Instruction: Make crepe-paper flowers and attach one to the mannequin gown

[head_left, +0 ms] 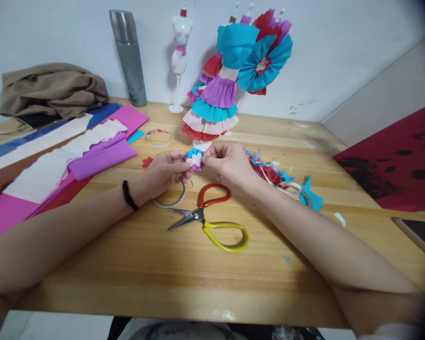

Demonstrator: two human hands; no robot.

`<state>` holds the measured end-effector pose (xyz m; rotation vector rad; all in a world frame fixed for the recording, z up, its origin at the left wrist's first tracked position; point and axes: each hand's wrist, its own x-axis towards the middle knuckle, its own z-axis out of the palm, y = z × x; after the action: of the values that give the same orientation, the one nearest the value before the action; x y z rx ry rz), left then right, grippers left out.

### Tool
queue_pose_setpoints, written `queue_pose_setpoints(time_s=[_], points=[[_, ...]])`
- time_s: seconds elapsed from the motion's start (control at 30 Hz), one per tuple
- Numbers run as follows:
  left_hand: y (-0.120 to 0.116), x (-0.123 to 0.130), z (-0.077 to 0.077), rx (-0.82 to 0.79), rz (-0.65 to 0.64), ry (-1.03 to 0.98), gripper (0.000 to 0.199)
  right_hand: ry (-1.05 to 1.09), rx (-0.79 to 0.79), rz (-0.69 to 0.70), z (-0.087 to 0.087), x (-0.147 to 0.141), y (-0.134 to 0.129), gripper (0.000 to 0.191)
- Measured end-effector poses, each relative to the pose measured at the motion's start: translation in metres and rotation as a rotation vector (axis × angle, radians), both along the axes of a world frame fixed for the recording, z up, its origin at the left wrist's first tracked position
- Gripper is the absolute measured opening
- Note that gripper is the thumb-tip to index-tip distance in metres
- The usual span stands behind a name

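A small pleated paper flower [195,159], blue and purple with a white flower shape at its centre, is held up over the table. My left hand [168,172] pinches its left side between thumb and fingers. At its right edge, the closed fingertips of my right hand [228,160] touch it. Just below lie open scissors [197,215] with one red and one yellow handle. A roll of white tape [170,204] rests partly under my left hand. Left of that hand is a red paper flower shape [147,162].
Behind stand a doll form in a ruffled paper dress [219,92], a bare white form [179,61] and a bottle [130,61]. Coloured paper sheets [102,156] and brown cloth [53,89] lie left. Paper scraps [269,172] and a phone [420,233] are right.
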<state>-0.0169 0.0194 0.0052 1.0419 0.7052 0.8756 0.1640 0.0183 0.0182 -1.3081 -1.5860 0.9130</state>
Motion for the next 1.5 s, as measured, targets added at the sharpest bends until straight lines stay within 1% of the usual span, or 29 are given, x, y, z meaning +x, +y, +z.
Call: queue_pose_setpoints(time_s=[0.17,0.33,0.57,0.67,0.77,0.87,1.03,1.13,1.23,1.37,1.5], points=[[0.0,-0.001,0.0,-0.001,-0.03,0.005,0.02,-0.042,0.024,0.011,0.002,0.0,0.0,0.01],[-0.001,-0.001,0.0,-0.002,-0.038,0.01,0.018,-0.13,0.065,0.039,0.003,0.003,0.0,0.011],[0.001,-0.001,-0.001,0.009,-0.046,0.019,0.021,-0.168,0.102,0.028,0.003,0.003,-0.001,0.011],[0.0,-0.001,-0.001,0.0,-0.046,0.012,0.021,-0.128,0.096,0.042,0.004,0.004,-0.001,0.011],[0.0,-0.001,0.0,-0.001,-0.046,0.008,0.022,-0.068,0.111,0.021,0.004,0.007,0.001,0.011],[-0.001,-0.001,0.002,-0.005,-0.045,0.004,0.023,0.001,0.106,0.022,0.003,0.008,0.003,0.016],[-0.001,-0.001,0.002,0.001,-0.048,0.01,0.021,0.179,-0.077,0.133,0.0,0.004,0.001,0.028],[0.001,-0.001,-0.001,0.029,-0.058,0.019,0.016,0.248,-0.119,0.136,-0.003,0.001,-0.001,0.031],[0.002,0.0,-0.003,0.027,-0.056,0.012,0.018,0.271,-0.127,0.126,-0.004,0.0,-0.003,0.032],[0.001,0.002,-0.002,0.039,-0.001,0.023,0.028,0.268,-0.111,0.144,-0.005,-0.002,-0.002,0.035],[-0.003,0.002,0.002,0.117,0.033,0.106,0.035,0.236,-0.082,0.147,-0.005,-0.004,-0.003,0.036]])
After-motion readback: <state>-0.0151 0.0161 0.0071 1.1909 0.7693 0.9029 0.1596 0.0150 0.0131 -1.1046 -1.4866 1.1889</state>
